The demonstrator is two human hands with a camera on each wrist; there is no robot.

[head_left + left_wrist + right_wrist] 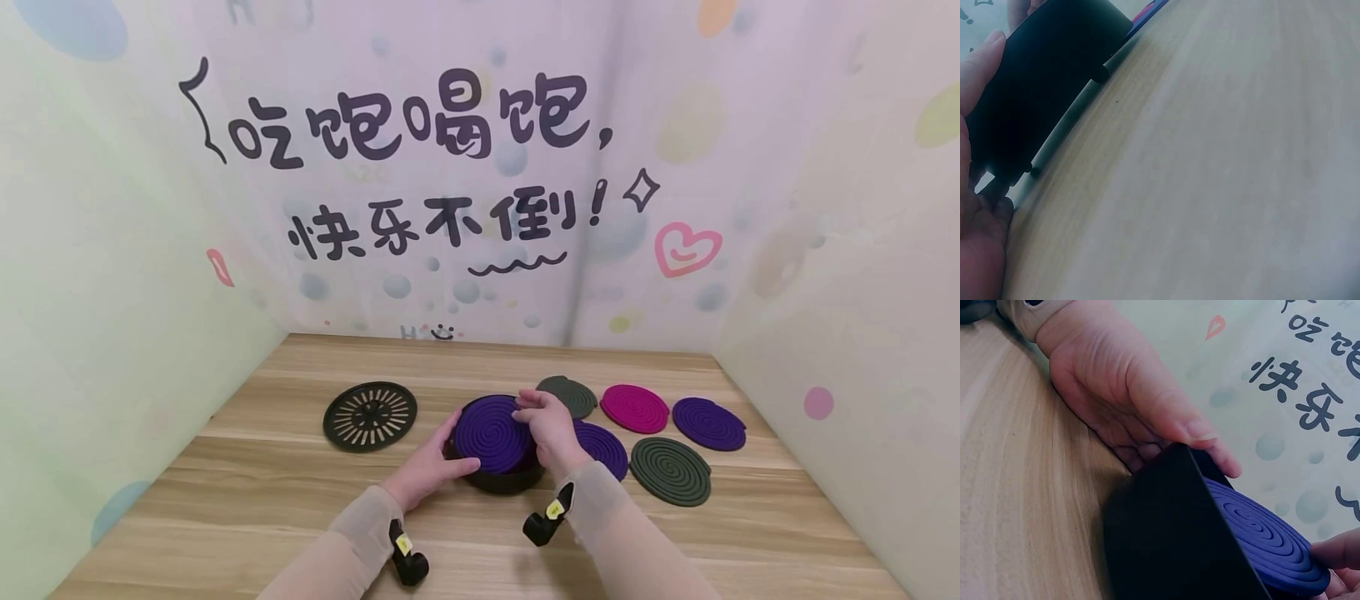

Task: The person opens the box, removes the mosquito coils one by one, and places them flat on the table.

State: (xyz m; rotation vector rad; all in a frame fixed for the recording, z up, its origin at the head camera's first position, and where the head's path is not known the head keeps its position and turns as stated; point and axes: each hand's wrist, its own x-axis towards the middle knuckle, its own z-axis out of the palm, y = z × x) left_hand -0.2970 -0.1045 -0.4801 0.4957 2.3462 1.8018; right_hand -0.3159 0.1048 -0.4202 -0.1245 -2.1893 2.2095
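Note:
A round black holder (504,483) stands on the table in front of me. My left hand (429,468) grips its left side, thumb near the front rim and fingers around the far side. Tilted in the holder's mouth is a purple spiral coaster (491,435), one edge raised. My right hand (551,432) pinches that edge between thumb and fingers, clearest in the right wrist view, where the coaster (1260,531) leans out of the holder (1166,531). In the left wrist view the holder's dark wall (1054,75) and small feet show. The holder's inside is mostly hidden.
Left of the holder lies a black slotted round lid (371,417). To the right lie spiral coasters: dark green (567,395), magenta (634,408), purple (708,423), another green (671,472), and a purple one (603,450) partly behind my right wrist. Walls stand at the back and sides.

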